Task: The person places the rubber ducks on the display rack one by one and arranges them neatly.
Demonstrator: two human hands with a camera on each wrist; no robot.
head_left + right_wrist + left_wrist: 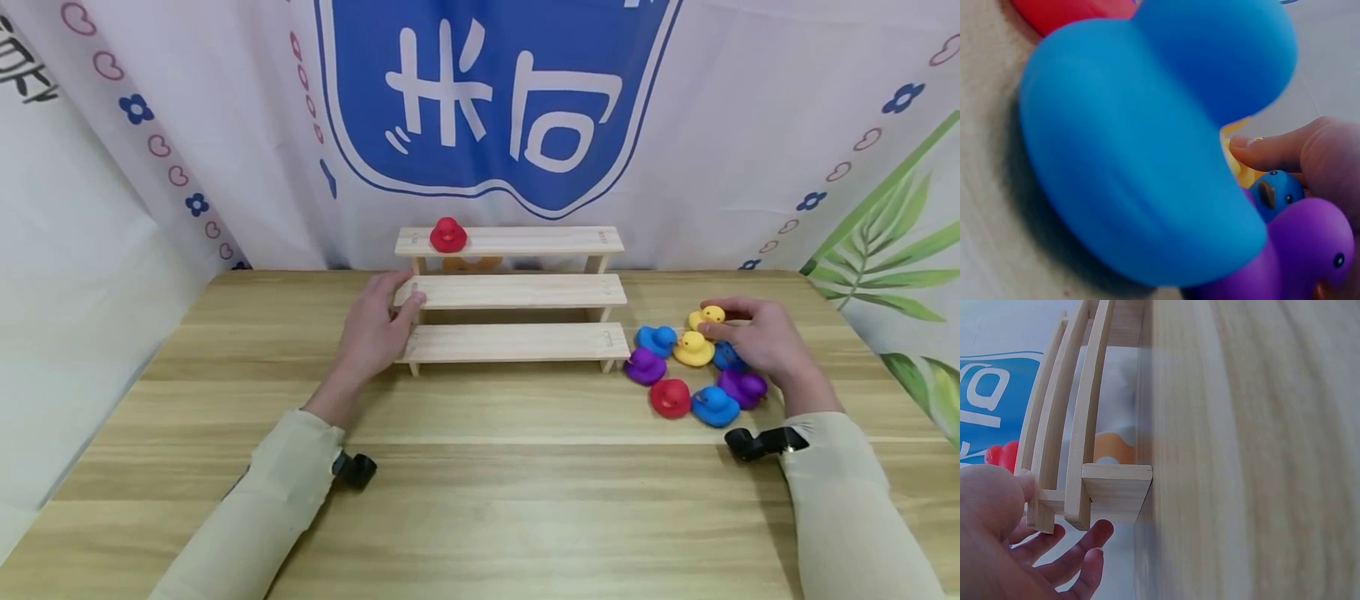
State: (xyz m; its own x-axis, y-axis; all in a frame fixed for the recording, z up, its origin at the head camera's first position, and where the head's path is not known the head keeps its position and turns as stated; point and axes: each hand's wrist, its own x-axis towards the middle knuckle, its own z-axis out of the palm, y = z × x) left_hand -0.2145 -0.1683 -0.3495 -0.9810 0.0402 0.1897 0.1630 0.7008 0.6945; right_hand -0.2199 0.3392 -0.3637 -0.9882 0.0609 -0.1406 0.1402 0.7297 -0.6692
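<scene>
A three-step wooden rack [517,342] stands at the back of the table, a red duck [448,236] at the left of its top step. My left hand [378,325] grips the left end of the middle step, thumb on top; in the left wrist view the hand [1029,531] has its thumb against that step [1047,462] and its other fingers around the end. At the right, my right hand [761,337] pinches a yellow duck [707,317] between thumb and fingers, just behind a second yellow duck [693,349]. The right wrist view shows the hand [1329,162] partly behind other ducks.
Around the right hand lie blue ducks [716,407], purple ducks [645,367] and a red duck [671,398]. One blue duck [1135,150] fills much of the right wrist view. A printed curtain [735,150] hangs behind the wooden table [480,508].
</scene>
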